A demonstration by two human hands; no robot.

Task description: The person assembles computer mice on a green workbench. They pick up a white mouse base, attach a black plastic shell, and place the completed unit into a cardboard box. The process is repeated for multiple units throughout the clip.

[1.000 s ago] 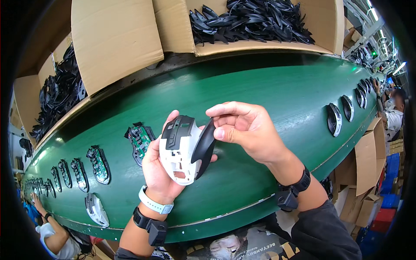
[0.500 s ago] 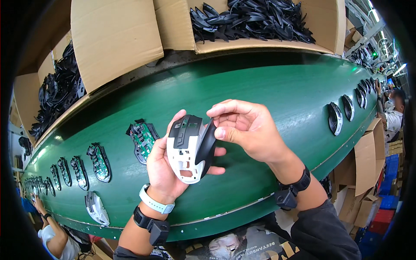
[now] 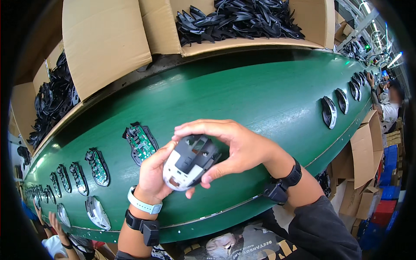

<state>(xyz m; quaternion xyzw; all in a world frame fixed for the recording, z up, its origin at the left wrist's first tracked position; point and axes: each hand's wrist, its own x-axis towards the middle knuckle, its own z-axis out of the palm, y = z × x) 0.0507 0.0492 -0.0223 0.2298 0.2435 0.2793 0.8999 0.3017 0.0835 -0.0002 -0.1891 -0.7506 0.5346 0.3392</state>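
Observation:
My left hand [image 3: 151,175] is wrapped around the left side of a computer mouse shell [image 3: 184,164], white at the near end and black at the far end, with square openings. My right hand [image 3: 245,145] reaches over the far end, its fingertips by the left edge and its thumb at the lower right side, so both hands grip the shell. A black side piece sits along the shell's right edge, mostly hidden by the right hand. Just beyond the left hand, a mouse base with a green circuit board [image 3: 141,143] lies on the green conveyor belt [image 3: 242,95].
More circuit-board bases [image 3: 97,167] line the belt at left, near a white-and-black shell [image 3: 98,213]. Assembled shells [image 3: 329,112] stand in a row at right. An open cardboard box [image 3: 255,43] of black side pieces is behind the belt, another at far left. Co-workers' hands show at both ends.
My right hand has moved from pinching the side piece to wrapping over the shell. The shell has turned, and the side piece now lies against its right edge.

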